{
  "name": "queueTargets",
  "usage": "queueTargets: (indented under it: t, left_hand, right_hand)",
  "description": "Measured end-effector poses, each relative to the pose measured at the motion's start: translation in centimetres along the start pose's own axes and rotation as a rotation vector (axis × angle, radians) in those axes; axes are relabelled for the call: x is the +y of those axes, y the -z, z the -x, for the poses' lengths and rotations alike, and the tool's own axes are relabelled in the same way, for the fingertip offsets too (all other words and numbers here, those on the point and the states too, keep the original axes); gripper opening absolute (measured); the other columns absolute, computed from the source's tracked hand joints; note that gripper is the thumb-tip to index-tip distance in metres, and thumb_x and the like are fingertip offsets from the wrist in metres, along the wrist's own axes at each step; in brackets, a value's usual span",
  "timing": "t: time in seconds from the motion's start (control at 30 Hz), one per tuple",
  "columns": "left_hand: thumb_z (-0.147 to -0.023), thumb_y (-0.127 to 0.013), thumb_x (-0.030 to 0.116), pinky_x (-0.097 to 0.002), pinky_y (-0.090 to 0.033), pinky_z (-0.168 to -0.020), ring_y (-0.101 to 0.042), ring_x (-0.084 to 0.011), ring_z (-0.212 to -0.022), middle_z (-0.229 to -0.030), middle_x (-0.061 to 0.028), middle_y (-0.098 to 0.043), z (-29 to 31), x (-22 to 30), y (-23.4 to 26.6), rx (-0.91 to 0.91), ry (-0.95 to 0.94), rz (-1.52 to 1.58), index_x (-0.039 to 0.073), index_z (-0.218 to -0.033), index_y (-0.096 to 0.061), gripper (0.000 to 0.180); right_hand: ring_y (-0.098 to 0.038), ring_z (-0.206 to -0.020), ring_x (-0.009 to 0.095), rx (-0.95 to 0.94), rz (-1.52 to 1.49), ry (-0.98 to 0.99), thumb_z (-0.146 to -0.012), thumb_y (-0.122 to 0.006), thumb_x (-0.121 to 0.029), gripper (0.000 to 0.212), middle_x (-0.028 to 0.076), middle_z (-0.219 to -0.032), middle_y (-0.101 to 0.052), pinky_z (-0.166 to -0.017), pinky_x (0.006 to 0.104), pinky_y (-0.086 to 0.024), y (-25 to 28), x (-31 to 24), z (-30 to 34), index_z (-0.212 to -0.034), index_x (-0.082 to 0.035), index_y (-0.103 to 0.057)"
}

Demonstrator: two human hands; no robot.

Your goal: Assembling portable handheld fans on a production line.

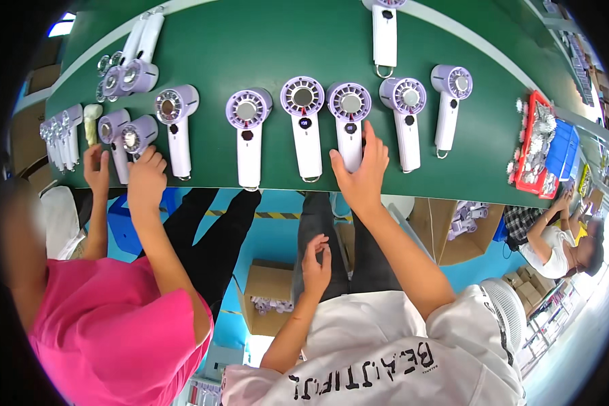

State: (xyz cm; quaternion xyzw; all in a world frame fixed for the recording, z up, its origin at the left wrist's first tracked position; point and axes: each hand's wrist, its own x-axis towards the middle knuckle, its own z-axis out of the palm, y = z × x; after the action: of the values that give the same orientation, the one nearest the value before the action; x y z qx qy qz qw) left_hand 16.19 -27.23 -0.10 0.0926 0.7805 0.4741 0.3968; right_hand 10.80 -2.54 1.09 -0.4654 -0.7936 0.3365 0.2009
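My right hand [364, 176] is at the table's near edge, its thumb and fingers to either side of the lower handle of a lilac-and-white handheld fan [351, 103]. That fan lies flat, its round finned head away from me and a small dark display lit on the handle. Close to its left lies another handheld fan [302, 98], also with a lit display. Over my lap, my left hand [316, 266] hangs with loosely bent fingers apart and nothing visible in it. A further handheld fan [249, 111] lies to the left, and one more fan [407, 98] to the right.
A co-worker in a pink shirt [115, 325] handles fans at the left of the green table [250, 40]. A red basket [531, 145] of small silvery parts and a blue bin [563, 152] stand at right. Cartons [463, 254] of fan parts sit below the table edge.
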Motion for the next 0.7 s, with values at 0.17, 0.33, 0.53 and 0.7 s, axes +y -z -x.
queueTargets:
  t: [0.17, 0.33, 0.53, 0.7]
  left_hand:
    - [-0.1, -0.059, 0.006, -0.0334, -0.053, -0.089, -0.068, -0.021, -0.094, -0.11, -0.0138, -0.07, -3.6, 2.5, 2.7, 0.127, -0.185, -0.048, -0.001, -0.126, -0.057, 0.027]
    - [-0.092, -0.069, 0.009, -0.0485, -0.038, -0.108, -0.049, -0.0409, -0.125, -0.138, -0.0221, -0.053, -10.2, 8.7, 5.3, 0.57, -0.542, -0.234, -0.003, -0.137, -0.05, 0.05]
    - [-0.093, -0.069, 0.032, -0.053, -0.028, -0.11, -0.041, -0.0382, -0.132, -0.145, -0.0123, -0.051, -15.6, 10.3, 6.7, 0.494, -0.461, -0.517, 0.008, -0.145, -0.05, 0.06]
    - [-0.094, -0.067, 0.029, -0.0514, -0.027, -0.109, -0.043, -0.0365, -0.129, -0.14, -0.0102, -0.053, -16.2, 11.2, 4.8, 0.49, -0.446, -0.533, 0.009, -0.143, -0.051, 0.056]
  right_hand:
    - [-0.051, -0.117, 0.034, 0.052, 0.028, -0.061, -0.085, -0.078, -0.03, 0.082, 0.018, -0.125, -0.056, -0.103, 0.0485, -0.03, -1.5, -1.6, 0.5, -0.15, 0.001, -0.038]
    - [-0.052, -0.115, 0.033, 0.183, 0.058, -0.037, -0.085, -0.078, -0.033, 0.081, 0.016, -0.121, -0.058, -0.104, 0.0465, -0.028, -2.9, -1.3, 0.2, -0.148, 0.001, -0.041]
    - [-0.05, -0.1, 0.023, 0.15, -0.104, 0.037, -0.083, -0.078, -0.023, 0.087, 0.01, -0.133, -0.056, -0.103, 0.0417, -0.028, -1.7, -0.6, 1.5, -0.153, 0.003, -0.033]
    - [-0.05, -0.104, 0.024, 0.079, 0.042, 0.075, -0.085, -0.076, -0.02, 0.085, 0.012, -0.135, -0.053, -0.103, 0.0411, -0.029, -1.6, -0.3, 1.2, -0.153, 0.002, -0.031]
